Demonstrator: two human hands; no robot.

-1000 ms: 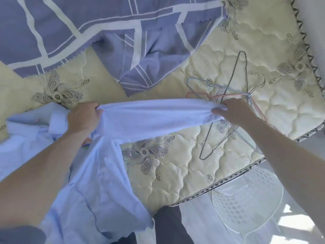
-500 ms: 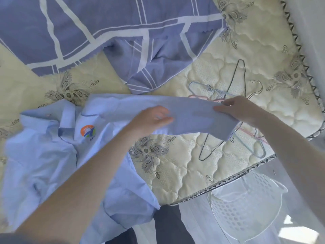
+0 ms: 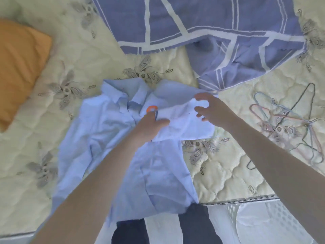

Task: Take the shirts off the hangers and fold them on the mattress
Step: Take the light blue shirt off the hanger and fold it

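A light blue shirt lies front up on the quilted mattress, collar away from me and an orange logo on its chest. One sleeve is folded across the chest. My left hand holds that sleeve near the logo, with the thumb on top and the fingers hidden under the cloth. My right hand hovers at the sleeve's cuff end with its fingers spread and gripping nothing. Several empty wire hangers lie in a loose heap on the mattress to the right.
A blue-and-white checked blanket covers the far part of the mattress. An orange pillow sits at the left. A white perforated basket stands on the floor by the mattress's near right edge. My dark trouser legs show below the shirt hem.
The stretched sleeve was brought left and laid across the shirt's chest. My right hand let go of the cuff and opened. My view shifted left, so the pillow appears.
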